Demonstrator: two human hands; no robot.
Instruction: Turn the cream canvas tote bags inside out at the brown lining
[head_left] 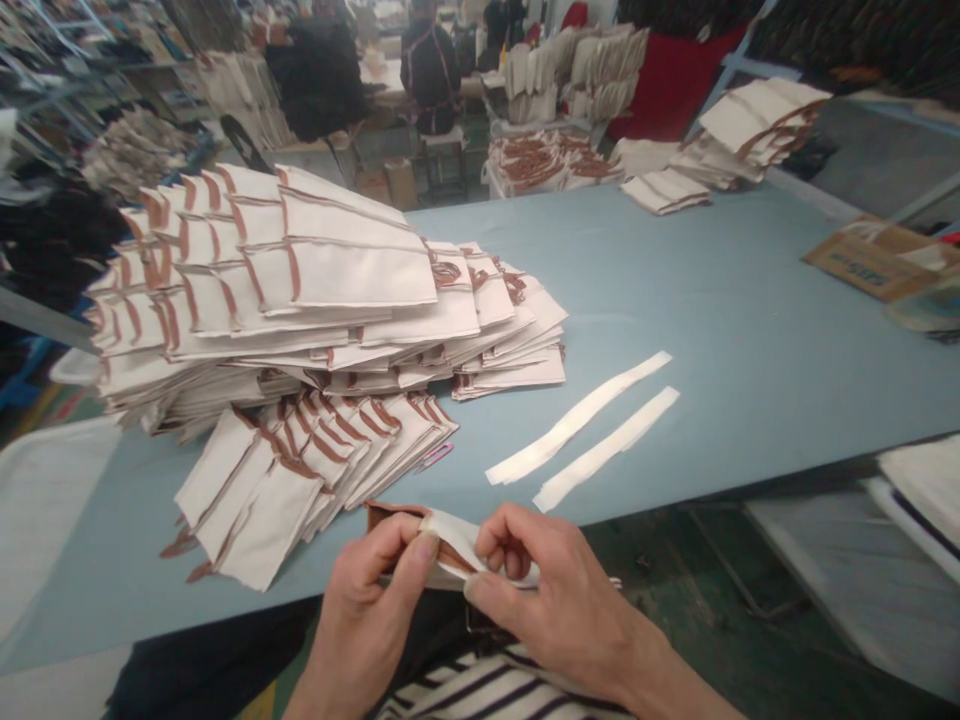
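Observation:
Between my hands, at the table's near edge, is a cream fabric pouch (pixel 451 530) with brown trim. My left hand (pixel 382 580) pinches its trimmed edge between thumb and fingers. My right hand (pixel 536 570) has curled fingers and a thumb against the pouch's other side, where the fabric is folded partly open. Just beyond to the left lies a fanned row of similar pouches (pixel 262 500) with brown edges. A pink-handled small tool (pixel 435 458) rests beside that row. Two cream strips (pixel 600 455) lie side by side on the table past my right hand.
A tall pile of cream fabric pieces (pixel 352 260) covers the left of the blue-green table (pixel 750 330). More stacks (pixel 757 125) stand at the far right, near a cardboard box (pixel 877 260). A person (pixel 430 70) sits in the background by a bin of brown-trimmed pieces (pixel 532 165).

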